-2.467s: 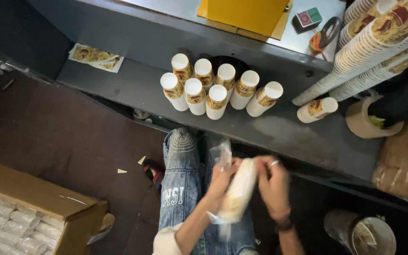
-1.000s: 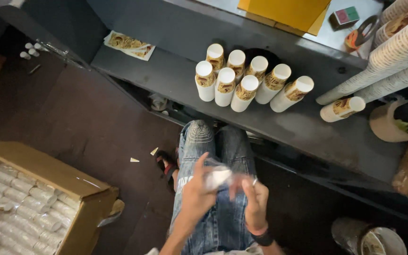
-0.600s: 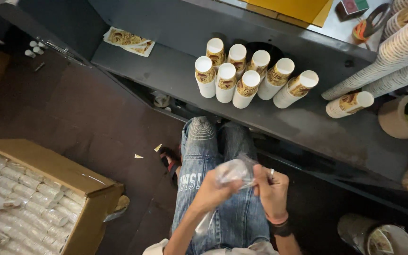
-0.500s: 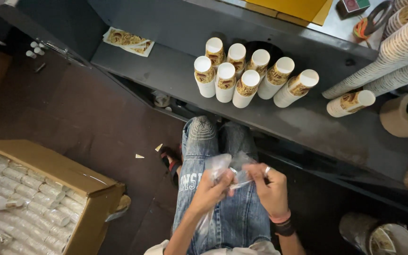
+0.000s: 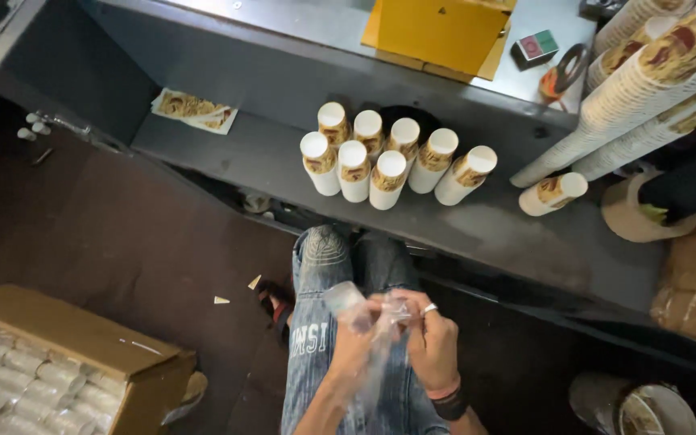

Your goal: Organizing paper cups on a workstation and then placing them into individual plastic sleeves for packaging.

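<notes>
1. A clear plastic sleeve (image 5: 368,342), thin and crinkled, is held over the lap between both hands.
2. Left hand (image 5: 354,350) is closed round the sleeve; right hand (image 5: 432,342) is pinching its top edge (ring on one finger).
3. Judged: the sleeve is being opened; steady pinching is called for.
4. Paper cup stacks (image 5: 388,161), smooth and cylindrical, are stood on the grey bench (image 5: 493,229).

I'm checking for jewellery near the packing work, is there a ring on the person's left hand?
No: the ring sits on a finger of the right hand, while the left hand shows none.
</notes>
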